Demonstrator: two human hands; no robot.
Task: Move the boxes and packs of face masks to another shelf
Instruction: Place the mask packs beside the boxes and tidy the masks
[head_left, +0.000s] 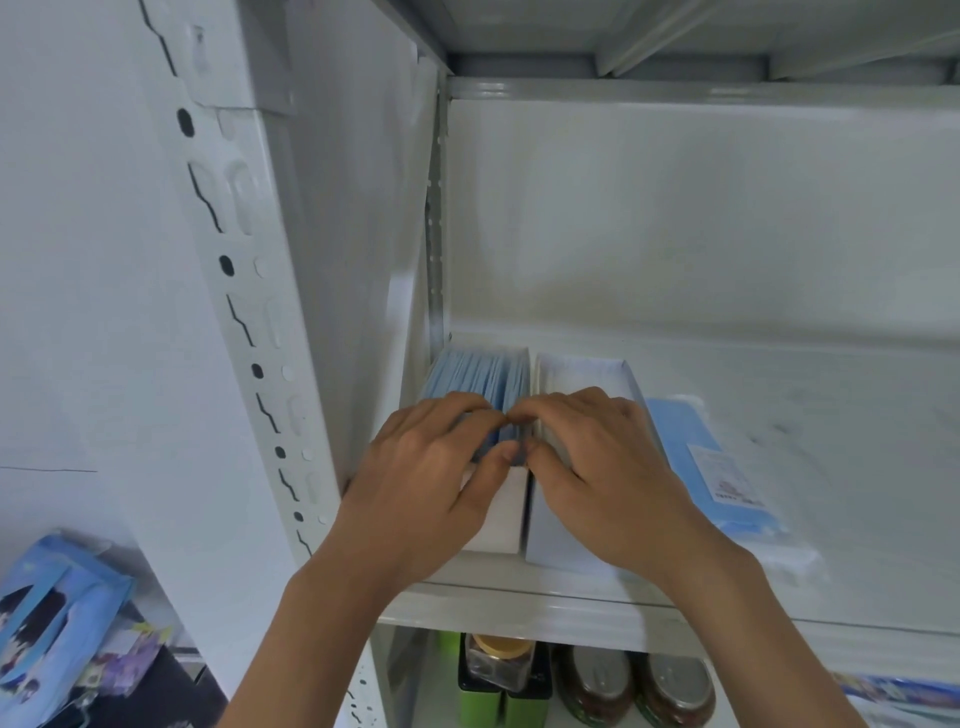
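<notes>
Where the white metal shelving unit is catalogued, its slotted upright is recorded at the left and its middle shelf is seen from above.

Item 1: open white box, set in the shelf's left rear corner against the side panel. It is filled with blue face masks stood on edge, packed front to back.

Item 2: second white box, placed just beside the first on its right, touching it. Its contents are hidden by the right hand.

Item 3: flat pack of face masks, light blue, in clear wrapping with a white printed label, laid flat on the shelf just right of the second box.

Item 4: left hand, curled over the near end of the first box, with the blue masks pinched between its fingers and thumb.

Item 5: right hand, fingers curled at the seam between the two boxes, fingertips met with those of the left hand; whether masks or the box wall are gripped cannot be told.

Lower shelf: green containers, a lidded jar and two metal-lidded jars are stored.

Lower left: a blue printed package is noted outside the unit.
</notes>
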